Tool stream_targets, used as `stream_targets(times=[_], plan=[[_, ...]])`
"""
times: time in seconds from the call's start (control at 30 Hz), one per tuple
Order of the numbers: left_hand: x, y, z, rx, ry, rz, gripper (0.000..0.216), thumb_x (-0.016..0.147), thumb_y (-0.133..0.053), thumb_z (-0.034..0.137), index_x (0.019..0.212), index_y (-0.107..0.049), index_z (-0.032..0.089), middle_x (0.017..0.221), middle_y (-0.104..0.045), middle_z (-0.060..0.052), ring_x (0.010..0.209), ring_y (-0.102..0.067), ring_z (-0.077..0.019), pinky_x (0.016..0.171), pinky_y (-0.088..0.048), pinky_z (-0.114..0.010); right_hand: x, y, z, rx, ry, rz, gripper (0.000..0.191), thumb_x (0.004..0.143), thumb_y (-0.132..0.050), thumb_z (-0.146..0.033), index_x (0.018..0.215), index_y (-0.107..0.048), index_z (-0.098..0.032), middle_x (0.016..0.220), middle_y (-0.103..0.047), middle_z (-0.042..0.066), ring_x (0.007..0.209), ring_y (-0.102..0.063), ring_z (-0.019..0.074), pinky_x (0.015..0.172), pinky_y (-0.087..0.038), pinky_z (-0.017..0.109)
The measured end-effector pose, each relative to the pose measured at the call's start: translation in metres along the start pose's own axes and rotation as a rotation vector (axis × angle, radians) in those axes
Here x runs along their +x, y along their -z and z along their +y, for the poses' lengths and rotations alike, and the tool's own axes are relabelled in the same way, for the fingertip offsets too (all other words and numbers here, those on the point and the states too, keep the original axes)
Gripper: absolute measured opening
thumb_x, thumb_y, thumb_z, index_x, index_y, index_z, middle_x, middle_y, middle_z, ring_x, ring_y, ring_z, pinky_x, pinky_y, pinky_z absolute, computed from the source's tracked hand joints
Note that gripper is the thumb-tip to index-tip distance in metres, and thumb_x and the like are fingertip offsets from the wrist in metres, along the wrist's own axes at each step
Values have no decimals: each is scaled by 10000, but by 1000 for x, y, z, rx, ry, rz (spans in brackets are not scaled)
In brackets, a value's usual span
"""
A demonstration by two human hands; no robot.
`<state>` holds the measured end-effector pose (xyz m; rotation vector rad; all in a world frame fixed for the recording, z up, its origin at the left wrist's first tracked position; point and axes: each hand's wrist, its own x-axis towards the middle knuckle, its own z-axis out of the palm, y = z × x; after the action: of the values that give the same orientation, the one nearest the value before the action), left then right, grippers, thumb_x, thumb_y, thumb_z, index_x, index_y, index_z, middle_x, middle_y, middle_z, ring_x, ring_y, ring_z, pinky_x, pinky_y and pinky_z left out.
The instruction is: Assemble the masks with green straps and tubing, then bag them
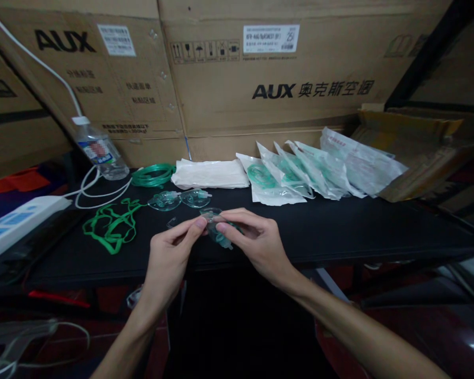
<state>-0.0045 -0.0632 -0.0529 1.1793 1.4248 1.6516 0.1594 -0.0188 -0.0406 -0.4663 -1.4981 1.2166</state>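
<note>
Both hands meet over the front of a black table (339, 231). My right hand (253, 245) grips a clear, green-tinted plastic mask (218, 231) between thumb and fingers. My left hand (169, 258) pinches the mask's left edge with thumb and forefinger. Just behind the hands, two more clear masks (179, 199) lie on the table. A loose green elastic strap (112, 226) lies to the left, with a coil of green tubing (153, 175) behind it.
Several sealed bags of masks (300, 173) fan out at the back right beside a stack of white bags (211, 173). A plastic bottle (98, 150), white cable and a power strip (16, 223) sit at the left. Large cardboard boxes (276, 79) wall the back.
</note>
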Motion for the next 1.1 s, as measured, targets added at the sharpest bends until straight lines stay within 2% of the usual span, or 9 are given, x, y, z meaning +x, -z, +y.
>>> stream_targets(times=[0.1, 0.23, 0.4, 0.57, 0.8, 1.1], plan=[[-2, -2, 3, 47, -18, 8, 352, 809, -780, 472, 1005, -822, 183, 968, -805, -69, 899, -733, -245, 902, -584, -365, 0, 0, 2, -77, 45, 14, 120, 871, -746, -194, 967, -814, -221, 1003, -734, 50, 975, -669, 179, 871, -530, 313], [-5, -4, 11, 94, -55, -17, 338, 822, -766, 459, 1001, -821, 178, 974, -808, -69, 898, -748, -250, 875, -611, -367, -1, 0, 3, -177, 113, 63, 120, 873, -729, -157, 930, -818, -213, 961, -710, 50, 917, -666, 172, 828, -535, 309], [-7, -5, 16, 141, -85, -8, 292, 824, -763, 446, 943, -830, 187, 945, -813, -60, 902, -763, -258, 887, -620, -374, -4, -3, -1, -383, 286, 135, 180, 883, -686, -100, 935, -814, -215, 949, -717, 59, 860, -662, 170, 787, -533, 314], [-7, -8, 18, 156, -96, 2, 270, 808, -779, 435, 926, -831, 197, 949, -813, -51, 912, -771, -266, 898, -626, -385, -7, -4, -2, -448, 363, 136, 185, 897, -670, -105, 956, -806, -216, 935, -710, 61, 829, -654, 167, 745, -539, 307], [-8, -6, 21, 161, -39, 43, 260, 769, -816, 435, 884, -831, 201, 896, -812, -43, 889, -778, -274, 878, -639, -389, -5, 0, 0, -406, 367, 92, 177, 895, -689, -104, 978, -809, -202, 930, -709, 55, 861, -658, 160, 781, -539, 304], [-11, -4, 27, 103, 39, 30, 275, 738, -843, 449, 865, -832, 205, 850, -813, -44, 833, -782, -262, 810, -666, -377, 3, 7, -3, -123, 148, -22, 133, 867, -742, -157, 946, -826, -225, 924, -712, 32, 883, -656, 149, 803, -538, 290]])
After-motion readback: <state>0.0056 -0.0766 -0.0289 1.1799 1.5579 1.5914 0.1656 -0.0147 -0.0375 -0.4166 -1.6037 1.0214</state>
